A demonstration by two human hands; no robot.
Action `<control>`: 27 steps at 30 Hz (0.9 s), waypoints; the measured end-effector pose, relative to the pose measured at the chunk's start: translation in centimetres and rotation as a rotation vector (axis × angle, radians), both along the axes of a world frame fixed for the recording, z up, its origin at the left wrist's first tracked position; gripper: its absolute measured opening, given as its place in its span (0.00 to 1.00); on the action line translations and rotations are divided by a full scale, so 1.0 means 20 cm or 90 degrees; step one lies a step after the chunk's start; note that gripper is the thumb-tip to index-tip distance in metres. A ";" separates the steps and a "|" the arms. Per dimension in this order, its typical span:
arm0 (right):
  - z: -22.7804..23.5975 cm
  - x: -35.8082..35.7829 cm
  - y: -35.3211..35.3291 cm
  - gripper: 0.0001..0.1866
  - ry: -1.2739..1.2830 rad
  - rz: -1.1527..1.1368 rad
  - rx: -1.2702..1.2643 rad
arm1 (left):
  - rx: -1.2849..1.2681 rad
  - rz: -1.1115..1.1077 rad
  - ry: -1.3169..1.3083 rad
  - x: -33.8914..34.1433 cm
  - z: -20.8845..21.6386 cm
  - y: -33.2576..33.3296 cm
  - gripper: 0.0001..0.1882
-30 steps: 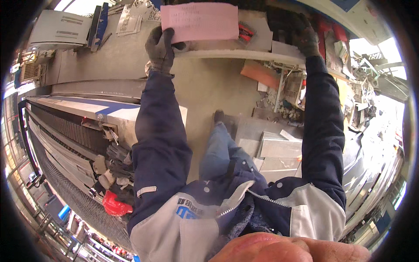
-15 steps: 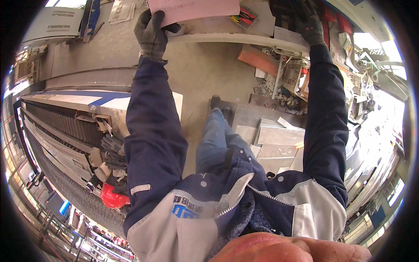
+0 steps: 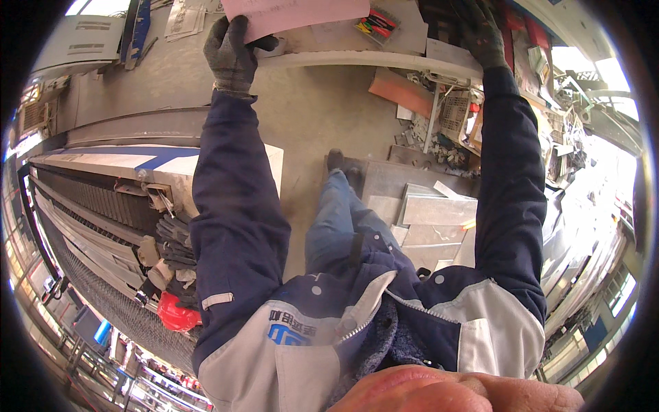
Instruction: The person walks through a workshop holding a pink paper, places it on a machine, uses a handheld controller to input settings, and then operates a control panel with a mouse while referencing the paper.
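In a dark grey work glove, my left hand (image 3: 233, 53) is closed on the lower left corner of a pink sheet of paper (image 3: 302, 15), which has faint writing and runs past the top edge of the view. My right hand (image 3: 482, 34), gloved too, reaches over a dark area at the top right of the worktop (image 3: 322, 47). Its fingers look stretched out, though they blend into the dark behind them. A small tray of red and green markers (image 3: 377, 26) lies between my hands, right of the paper.
White papers (image 3: 185, 19) lie at the far left. A machine with a white and blue edge (image 3: 165, 159) stands left, with gloves (image 3: 175, 240) and a red hard hat (image 3: 178, 312) on it. Flat metal sheets (image 3: 439, 209) and a bin of scraps (image 3: 456, 113) are on the right.
In the picture, both hands, the pink sheet and the surroundings have shifted slightly left and up. The left hand keeps its hold on the sheet.
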State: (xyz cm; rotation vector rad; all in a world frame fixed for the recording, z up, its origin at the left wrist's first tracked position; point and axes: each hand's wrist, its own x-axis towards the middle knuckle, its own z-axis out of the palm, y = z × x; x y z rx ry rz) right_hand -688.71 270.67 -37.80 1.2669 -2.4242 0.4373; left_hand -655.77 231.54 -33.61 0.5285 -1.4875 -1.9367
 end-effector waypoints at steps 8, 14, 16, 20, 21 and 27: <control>-0.03 0.01 0.01 0.33 -0.034 -0.022 -0.056 | -0.027 -0.017 0.028 0.01 0.01 0.00 0.18; -0.04 -0.03 -0.01 0.32 -0.022 -0.019 -0.006 | -0.027 -0.009 0.017 0.00 0.01 0.00 0.17; -0.04 -0.03 -0.01 0.32 -0.051 -0.019 0.030 | 0.005 -0.006 0.018 0.00 0.01 0.00 0.17; -0.02 -0.01 -0.01 0.36 -0.024 -0.020 -0.012 | 0.013 0.006 -0.001 0.00 0.01 0.00 0.19; -0.02 0.00 0.00 0.37 -0.056 -0.022 -0.034 | 0.007 0.004 -0.015 0.00 0.01 0.00 0.20; 0.00 0.01 0.01 0.41 -0.111 -0.034 -0.046 | 0.002 0.011 -0.001 -0.01 0.00 0.00 0.18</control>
